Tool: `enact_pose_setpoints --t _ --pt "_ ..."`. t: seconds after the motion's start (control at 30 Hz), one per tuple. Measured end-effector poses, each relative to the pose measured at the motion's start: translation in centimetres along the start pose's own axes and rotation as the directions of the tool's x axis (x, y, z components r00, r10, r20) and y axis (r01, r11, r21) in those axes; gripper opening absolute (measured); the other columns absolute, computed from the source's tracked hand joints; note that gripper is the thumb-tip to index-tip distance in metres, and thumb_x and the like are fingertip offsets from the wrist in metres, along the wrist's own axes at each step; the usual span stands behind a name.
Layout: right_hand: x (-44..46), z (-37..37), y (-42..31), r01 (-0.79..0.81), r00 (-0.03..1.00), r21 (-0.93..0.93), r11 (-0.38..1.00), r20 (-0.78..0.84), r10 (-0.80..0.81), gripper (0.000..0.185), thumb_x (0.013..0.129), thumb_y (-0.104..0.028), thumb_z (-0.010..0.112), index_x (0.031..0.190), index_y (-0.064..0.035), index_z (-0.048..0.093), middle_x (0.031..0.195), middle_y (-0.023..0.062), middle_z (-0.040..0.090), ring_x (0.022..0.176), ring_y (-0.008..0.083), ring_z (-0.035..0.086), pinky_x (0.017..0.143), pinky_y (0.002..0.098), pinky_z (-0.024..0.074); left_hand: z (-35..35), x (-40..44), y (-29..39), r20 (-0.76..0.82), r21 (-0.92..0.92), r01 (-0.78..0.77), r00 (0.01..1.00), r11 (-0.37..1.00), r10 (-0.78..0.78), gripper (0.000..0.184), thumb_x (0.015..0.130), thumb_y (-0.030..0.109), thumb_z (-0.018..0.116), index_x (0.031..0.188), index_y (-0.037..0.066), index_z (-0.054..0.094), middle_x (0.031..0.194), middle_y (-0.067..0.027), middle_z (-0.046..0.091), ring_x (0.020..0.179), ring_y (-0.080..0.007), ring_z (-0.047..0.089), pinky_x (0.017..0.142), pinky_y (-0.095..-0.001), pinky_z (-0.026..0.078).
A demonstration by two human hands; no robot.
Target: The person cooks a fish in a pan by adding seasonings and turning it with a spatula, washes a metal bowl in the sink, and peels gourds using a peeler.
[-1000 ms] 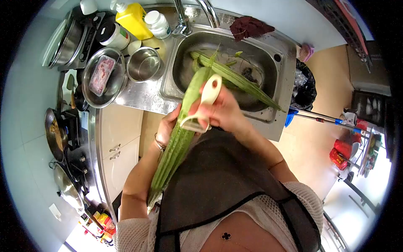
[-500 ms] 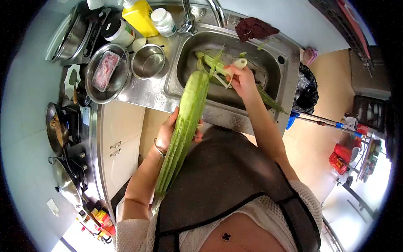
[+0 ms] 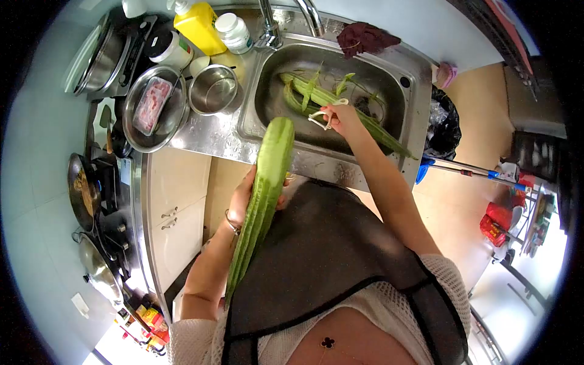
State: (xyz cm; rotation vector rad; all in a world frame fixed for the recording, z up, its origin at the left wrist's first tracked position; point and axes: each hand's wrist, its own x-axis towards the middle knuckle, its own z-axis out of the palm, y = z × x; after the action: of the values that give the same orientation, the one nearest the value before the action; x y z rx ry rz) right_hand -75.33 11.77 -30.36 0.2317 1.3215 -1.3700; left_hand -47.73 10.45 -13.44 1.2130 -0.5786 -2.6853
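Note:
My left hand [image 3: 242, 198] is wrapped around a long ridged luffa [image 3: 263, 176], held at a slant in front of my apron. The luffa's upper end is pale and smooth; ridges run down the rest. Over the sink [image 3: 260, 100], my right hand [image 3: 344, 118] grips a white peeler [image 3: 319, 120], apart from the luffa. Another long ridged luffa [image 3: 389, 139] lies across the sink, one end past its near right rim. Green peel strips [image 3: 311, 91] lie in the sink on and beside it.
Left of the sink stand a steel pot [image 3: 213, 90] and a steel bowl [image 3: 131, 115] holding a wrapped tray of meat [image 3: 152, 106]. Behind are a yellow bottle [image 3: 199, 27] and a white jar [image 3: 233, 33]. A dark cloth [image 3: 366, 39] lies by the faucet [image 3: 269, 27]. A bin bag [image 3: 443, 125] is at right.
The luffa in my left hand has lowered slightly, its tip drawing back from the sink. My right hand has turned and come a little nearer with the peeler. Peel near the tip now lies in the sink.

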Motion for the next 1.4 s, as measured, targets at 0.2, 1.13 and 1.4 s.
enact_pose_setpoints --t 0.2,1.13,1.4 --pt "-13.7 8.4 -1.7 0.263 0.746 0.128 0.956 0.602 -0.285 0.011 0.078 -0.001 0.049 0.088 0.0016 0.048 0.083 0.0139 0.057 0.053 0.0149 0.053 0.035 0.0188 0.0287 -0.7 0.5 -0.3 0.08 0.066 -0.006 0.997 0.998 0.001 0.055 0.087 0.048 0.022 0.105 0.003 0.047 0.083 -0.0117 0.052 0.057 -0.0167 0.049 0.051 -0.0272 0.041" --pt "-2.0 3.1 -1.7 0.167 0.95 -0.374 0.912 -0.186 -0.25 0.01 0.079 -0.003 0.049 0.083 0.0063 0.052 0.072 0.0146 0.057 0.052 0.0138 0.05 0.044 0.0226 0.039 -1.3 2.6 1.0 0.052 0.064 0.095 0.994 0.993 -0.099 0.055 0.087 0.051 0.024 0.094 0.003 0.051 0.063 -0.0118 0.052 0.055 -0.0191 0.052 0.05 -0.0267 0.042" --pt "-17.5 9.6 -0.1 0.337 0.758 0.143 0.931 0.545 -0.358 0.018 0.081 -0.003 0.048 0.098 -0.0027 0.044 0.082 0.014 0.057 0.049 0.0138 0.048 0.04 0.0185 0.0307 -1.3 2.3 2.9 -0.003 0.05 -0.009 1.0 0.999 0.009 0.054 0.088 0.047 0.023 0.095 0.002 0.051 0.065 -0.0121 0.056 0.05 -0.0206 0.054 0.048 -0.0285 0.047"
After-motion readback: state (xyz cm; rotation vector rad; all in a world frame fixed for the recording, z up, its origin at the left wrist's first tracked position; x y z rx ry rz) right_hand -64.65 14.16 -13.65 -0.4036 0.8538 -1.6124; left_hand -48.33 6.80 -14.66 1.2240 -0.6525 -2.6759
